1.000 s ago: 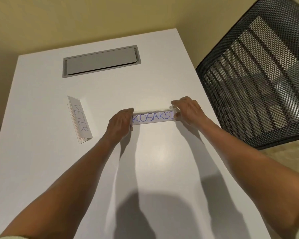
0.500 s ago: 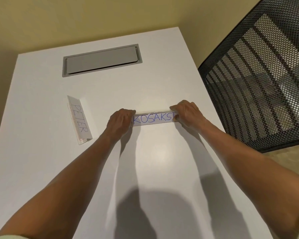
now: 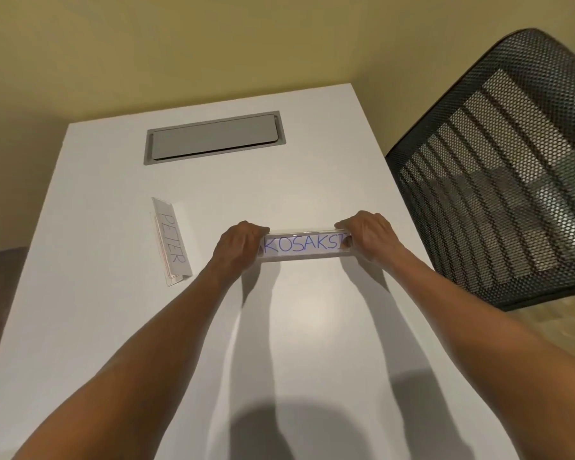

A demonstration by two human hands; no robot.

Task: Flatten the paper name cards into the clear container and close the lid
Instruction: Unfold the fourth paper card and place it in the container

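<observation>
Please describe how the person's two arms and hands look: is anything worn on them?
Both forearms are bare from wrist to the picture's bottom edge. No watch, ring, glove or bracelet shows on the left hand or the right hand. A pale strip at the bottom right corner may be a sleeve edge; I cannot tell.

A clear name-card holder (image 3: 304,245) carrying a white paper card lettered "KOSAKSI" in blue stands lengthwise across the middle of the white surface (image 3: 312,327), its ends gripped. At its 9 o'clock, well apart, a second clear holder (image 3: 172,240) reading "PETER" lies turned sideways, its long axis running from 12 to 6 o'clock.
</observation>
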